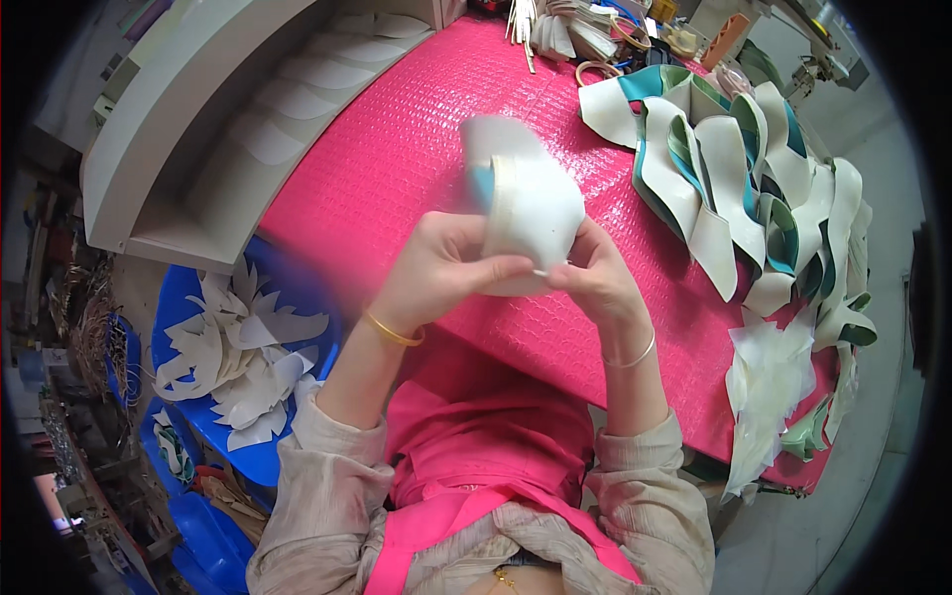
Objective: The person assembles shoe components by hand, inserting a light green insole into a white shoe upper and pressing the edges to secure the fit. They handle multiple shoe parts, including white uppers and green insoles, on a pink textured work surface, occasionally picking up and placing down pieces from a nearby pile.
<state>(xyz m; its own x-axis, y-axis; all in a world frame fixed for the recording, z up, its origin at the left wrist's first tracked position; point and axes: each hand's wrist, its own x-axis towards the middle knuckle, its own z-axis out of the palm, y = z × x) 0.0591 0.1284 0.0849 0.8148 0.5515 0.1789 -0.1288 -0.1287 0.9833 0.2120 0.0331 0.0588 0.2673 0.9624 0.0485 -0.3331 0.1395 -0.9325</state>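
We saw the left hand and right hand both pinching a white shoe piece above the table's near edge. The piece looked blurred. We judged the thin fingertip hold could slip and drop it off that edge.

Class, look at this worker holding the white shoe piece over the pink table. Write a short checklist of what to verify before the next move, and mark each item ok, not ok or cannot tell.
1. Left hand has a grip on the white shoe piece: ok, fingers wrap its lower edge.
2. Right hand supports it: ok, fingertips pinch the lower right edge.
3. Piece is held above the pink table, not resting on it: ok.
4. Piece's detail is sharp enough to inspect: not ok, its top is blurred.
5. Pile of white and teal pieces is at the person's right: ok.
6. Blue bin of white cutouts is at the left: ok.
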